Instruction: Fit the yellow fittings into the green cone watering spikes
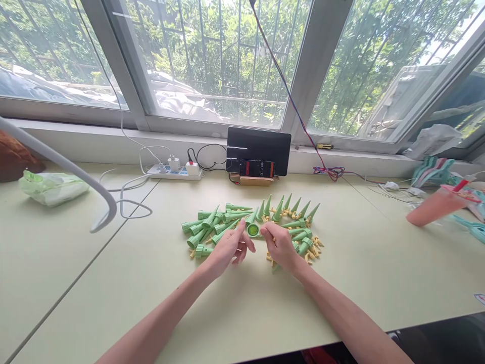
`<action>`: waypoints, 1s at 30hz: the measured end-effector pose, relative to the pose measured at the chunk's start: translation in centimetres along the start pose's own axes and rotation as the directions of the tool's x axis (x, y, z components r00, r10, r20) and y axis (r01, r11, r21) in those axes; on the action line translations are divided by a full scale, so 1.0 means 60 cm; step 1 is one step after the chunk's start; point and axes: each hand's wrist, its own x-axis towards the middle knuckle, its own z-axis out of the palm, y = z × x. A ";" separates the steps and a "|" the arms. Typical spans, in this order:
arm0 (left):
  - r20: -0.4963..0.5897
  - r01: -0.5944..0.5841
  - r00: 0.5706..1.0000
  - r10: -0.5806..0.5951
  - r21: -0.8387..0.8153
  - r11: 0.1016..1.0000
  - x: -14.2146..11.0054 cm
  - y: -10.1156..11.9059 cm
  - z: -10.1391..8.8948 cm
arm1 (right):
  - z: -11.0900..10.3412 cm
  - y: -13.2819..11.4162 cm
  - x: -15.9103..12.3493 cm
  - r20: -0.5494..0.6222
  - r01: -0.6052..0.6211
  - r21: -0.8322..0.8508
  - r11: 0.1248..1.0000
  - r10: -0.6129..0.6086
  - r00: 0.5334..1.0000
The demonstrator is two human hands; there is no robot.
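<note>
In the middle of the table, my right hand (280, 245) is closed around a green plastic spike (253, 230). Its round, hollow end faces left and toward me, while the rest is mostly hidden by the fingers. Just left of that end is my left hand (229, 247), thumb raised and fingers loosely apart, with nothing visible in it. Several green spikes lie in a heap (206, 226) beyond my left hand. Others stand upright in a curved row (280, 210) behind my hands. Small yellow plastic pieces (313, 250) lie among more spikes beside my right hand.
A tablet (258, 149) and a lit phone (257, 168) lean by the window. A power strip (174, 172) with cables sits at back left, near a white curved stand (76, 156) and a plastic bag (53, 188). At right, a red drink cup (435, 205) tilts.
</note>
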 end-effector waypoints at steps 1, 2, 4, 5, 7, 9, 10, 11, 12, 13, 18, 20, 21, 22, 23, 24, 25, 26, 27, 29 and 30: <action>0.033 0.038 0.999 -0.037 -0.022 0.999 -0.001 0.002 0.000 | 0.001 0.000 0.000 0.023 0.022 -0.003 1.000 -0.022 0.999; 0.054 0.069 0.996 -0.067 -0.031 0.997 -0.002 0.005 -0.001 | 0.003 0.001 -0.001 0.035 0.038 -0.005 0.999 -0.038 0.999; 0.075 0.112 0.991 -0.109 -0.041 0.993 -0.004 0.009 -0.001 | 0.005 0.002 -0.001 0.038 0.062 0.000 0.998 -0.062 0.997; 0.077 0.119 0.990 -0.115 -0.054 0.991 -0.004 0.010 -0.001 | 0.006 0.003 -0.002 0.034 0.068 0.004 0.998 -0.068 0.997; 0.079 0.109 0.992 -0.101 -0.097 0.989 -0.005 0.012 -0.002 | 0.006 0.004 -0.002 0.033 0.070 0.011 0.997 -0.070 0.997; 0.087 0.089 0.993 -0.078 -0.131 0.987 -0.005 0.012 -0.001 | 0.005 0.004 -0.002 0.031 0.064 0.017 0.998 -0.064 0.997; 0.094 0.083 0.993 -0.070 -0.141 0.987 -0.005 0.013 -0.001 | 0.004 0.004 -0.002 0.029 0.059 0.019 0.998 -0.060 0.998; 0.103 0.081 0.993 -0.066 -0.147 0.986 -0.005 0.012 0.000 | 0.004 0.004 -0.002 0.025 0.056 0.019 0.998 -0.056 0.998; 0.110 0.080 0.992 -0.064 -0.150 0.985 -0.005 0.012 0.000 | 0.003 0.005 -0.001 0.022 0.052 0.018 0.999 -0.052 0.998; 0.116 0.080 0.991 -0.062 -0.152 0.985 -0.005 0.012 0.001 | 0.002 0.005 -0.001 0.020 0.048 0.016 0.999 -0.048 0.999; 0.144 0.051 0.989 -0.030 -0.141 0.989 -0.002 0.002 -0.002 | 0.001 0.006 -0.001 0.038 0.032 0.029 0.999 -0.033 0.999; 0.155 0.009 0.988 0.008 -0.111 0.994 0.000 -0.004 -0.006 | 0.000 0.007 -0.001 0.041 0.027 0.029 0.999 -0.028 0.999; 0.157 -0.019 0.987 0.033 -0.089 0.996 0.001 -0.006 -0.007 | 0.000 0.007 -0.001 0.039 0.024 0.028 0.999 -0.025 0.999; 0.155 -0.051 0.986 0.060 -0.060 0.997 0.001 -0.008 -0.009 | 0.000 0.008 -0.001 0.036 0.022 0.027 0.999 -0.023 0.999; 0.152 -0.084 0.985 0.086 -0.025 0.996 0.001 -0.010 -0.010 | 0.000 0.008 -0.001 0.035 0.019 0.027 0.999 -0.020 0.999; 0.146 -0.117 0.983 0.113 0.017 0.993 0.000 -0.010 -0.010 | 0.000 0.009 -0.001 0.034 0.015 0.028 1.000 -0.016 0.999; 0.139 -0.149 0.981 0.139 0.063 0.987 -0.001 -0.009 -0.010 | 0.000 0.009 -0.001 0.034 0.012 0.028 1.000 -0.013 0.999; 0.132 -0.179 0.978 0.164 0.111 0.977 -0.002 -0.007 -0.010 | 0.000 0.010 0.000 0.035 0.010 0.028 1.000 -0.011 0.999; 0.125 -0.206 0.974 0.188 0.158 0.966 -0.003 -0.006 -0.009 | -0.001 0.010 0.000 0.036 0.007 0.029 1.000 -0.008 0.999; 0.108 -0.248 0.967 0.229 0.233 0.940 -0.005 -0.002 -0.006 | -0.002 0.010 0.000 0.038 0.001 0.028 1.000 -0.002 0.999; 0.101 -0.263 0.964 0.244 0.257 0.930 -0.006 -0.001 -0.004 | -0.003 0.011 0.000 0.040 -0.002 0.028 1.000 0.001 0.999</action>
